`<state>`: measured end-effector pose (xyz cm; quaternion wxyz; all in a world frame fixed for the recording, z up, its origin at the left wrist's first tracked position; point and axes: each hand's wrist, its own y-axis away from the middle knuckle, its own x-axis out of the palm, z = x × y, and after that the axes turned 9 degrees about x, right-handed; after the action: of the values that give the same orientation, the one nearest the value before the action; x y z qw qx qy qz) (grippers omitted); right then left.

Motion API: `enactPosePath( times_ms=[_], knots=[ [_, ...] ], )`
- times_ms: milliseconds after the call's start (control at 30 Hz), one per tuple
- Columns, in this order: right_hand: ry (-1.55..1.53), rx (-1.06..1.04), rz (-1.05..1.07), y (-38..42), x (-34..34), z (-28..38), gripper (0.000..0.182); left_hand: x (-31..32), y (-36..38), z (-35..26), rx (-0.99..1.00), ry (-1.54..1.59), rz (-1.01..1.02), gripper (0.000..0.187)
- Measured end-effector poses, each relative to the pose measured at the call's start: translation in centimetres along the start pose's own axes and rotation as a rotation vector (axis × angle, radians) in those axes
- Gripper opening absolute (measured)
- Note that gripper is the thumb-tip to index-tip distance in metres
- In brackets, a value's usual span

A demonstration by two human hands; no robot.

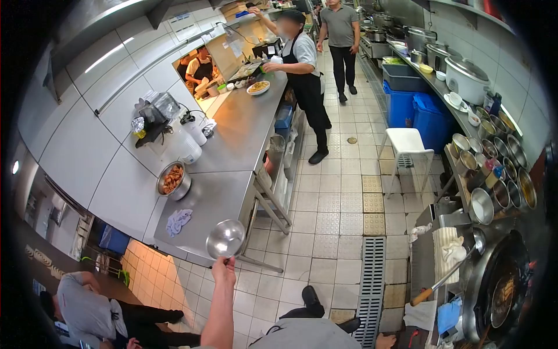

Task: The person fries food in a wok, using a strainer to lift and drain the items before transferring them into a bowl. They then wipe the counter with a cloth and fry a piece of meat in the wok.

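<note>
By the steel counter (200, 198), left fingers (223, 264) gripping a metal bowl (226, 237) by its rim, right fingers (385, 341) unclear

the tiled aisle (332, 212) runs open beyond the left hand (224, 269) until a white stool (408, 139) and an aproned person (303, 87) narrow it. on the counter (203, 195), bare steel lies right of the crumpled cloth (178, 221) and the filled pot (183, 187). toward the wok (511, 256), a slanting ladle (440, 285) and blue cloth (449, 315) obstruct the right hand (385, 341).
</note>
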<state>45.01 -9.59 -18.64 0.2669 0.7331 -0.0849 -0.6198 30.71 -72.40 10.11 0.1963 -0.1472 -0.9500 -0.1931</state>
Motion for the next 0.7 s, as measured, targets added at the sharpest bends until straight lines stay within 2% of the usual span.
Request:
enactPosePath(
  times_ms=[133, 167, 200, 233, 267, 300, 333, 367, 433, 467, 533, 600, 633, 667, 700],
  knots=[
    [-0.079, -0.041, 0.071, 2.7, 4.2, 2.4, 0.066, -0.4, -5.2, -0.8, 0.047, 0.069, -0.112, 0.009],
    [-0.081, -0.029, 0.062, 4.4, 3.1, 3.1, 0.066, -0.4, -6.7, -0.7, 0.065, 0.095, -0.154, 0.009],
    [-0.110, -0.104, 0.113, 7.5, -0.1, 4.7, 0.064, -0.6, -8.4, -0.5, 0.070, 0.065, -0.165, 0.011],
    [-0.143, -0.172, 0.164, 10.1, -2.3, 5.6, 0.062, -0.4, -9.3, -0.7, 0.051, 0.055, -0.148, 0.011],
    [-0.138, -0.252, 0.090, 9.3, -0.5, 5.4, 0.061, 0.0, -9.9, -1.0, 0.056, 0.102, -0.132, 0.013],
    [-0.150, -0.209, 0.083, 9.2, 0.2, 5.6, 0.061, 0.4, -10.7, -0.9, 0.055, 0.144, -0.113, 0.016],
    [-0.134, -0.257, 0.070, 9.4, 0.4, 5.7, 0.060, -0.3, -12.3, -0.3, 0.075, 0.166, 0.070, 0.021],
    [-0.119, -0.303, 0.054, 9.8, 0.0, 5.6, 0.060, 1.0, -12.3, 0.2, 0.035, 0.148, 0.102, 0.021],
    [-0.143, -0.220, 0.041, 11.2, -2.1, 6.4, 0.060, 3.3, -10.8, 0.0, -0.159, 0.128, 0.067, 0.021],
    [-0.150, -0.195, 0.044, 12.2, -2.7, 6.6, 0.059, 3.1, -10.9, 1.3, -0.198, 0.060, 0.251, 0.020],
    [-0.151, -0.194, -0.005, 13.0, -2.5, 6.3, 0.054, 4.3, -8.9, 4.0, -0.457, -0.026, 0.521, 0.021],
    [-0.176, -0.193, -0.081, 13.3, -1.7, 6.5, 0.046, 3.7, -7.7, 8.3, -0.738, -0.152, 1.008, 0.021],
    [-0.185, -0.179, -0.083, 13.0, -0.8, 6.4, 0.046, 4.4, -3.6, 8.4, -0.690, -0.565, 0.901, 0.023],
    [-0.115, -0.232, -0.066, 12.7, 0.1, 6.2, 0.045, 4.1, -1.3, 9.9, -0.753, -0.747, 0.926, 0.029],
    [-0.046, -0.275, -0.047, 13.5, 0.4, 6.1, 0.044, 1.5, -1.5, 12.8, -0.791, -0.884, 1.099, 0.043]
  ],
)
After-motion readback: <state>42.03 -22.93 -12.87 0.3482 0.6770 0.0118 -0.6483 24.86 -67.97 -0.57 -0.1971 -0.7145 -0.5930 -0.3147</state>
